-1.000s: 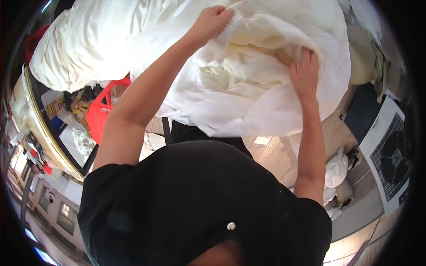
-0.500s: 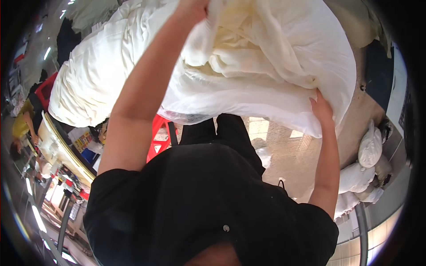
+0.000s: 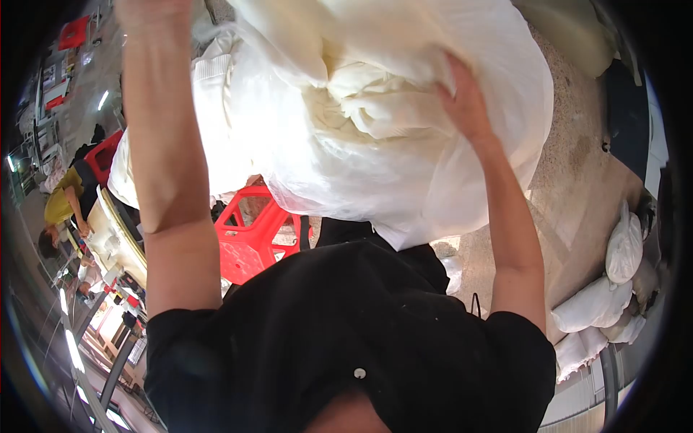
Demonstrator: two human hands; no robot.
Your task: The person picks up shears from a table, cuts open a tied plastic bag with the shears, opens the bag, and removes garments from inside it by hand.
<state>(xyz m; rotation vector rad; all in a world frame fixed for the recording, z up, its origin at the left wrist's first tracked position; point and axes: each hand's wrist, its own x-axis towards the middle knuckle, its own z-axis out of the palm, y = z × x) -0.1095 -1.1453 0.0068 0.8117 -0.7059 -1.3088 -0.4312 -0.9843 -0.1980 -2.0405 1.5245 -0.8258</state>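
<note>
A big translucent white bag (image 3: 491, 166) bulges in front of me, its mouth open around bunched cream cloth (image 3: 382, 97). My right hand (image 3: 465, 97) lies on the cloth at the right side of the bag's mouth, fingers apart. At the top left edge my left hand (image 3: 155, 14) is raised, cut off by the frame and smeared by motion, so its fingers cannot be made out. Left of the bag, behind my left forearm, is another pile of white cloth with a ribbed edge (image 3: 211, 67).
A red plastic stool (image 3: 249, 245) stands below the bag, left of my legs. Filled white sacks (image 3: 595, 307) lie on the floor at right. A person in yellow (image 3: 63, 198) is at a table (image 3: 123, 231) on the far left. A red chair (image 3: 103, 157) stands nearby.
My left hand has swung out to the upper left. My right hand has moved from the bag's lower right edge up and inward onto the cloth. More of the red stool shows.
</note>
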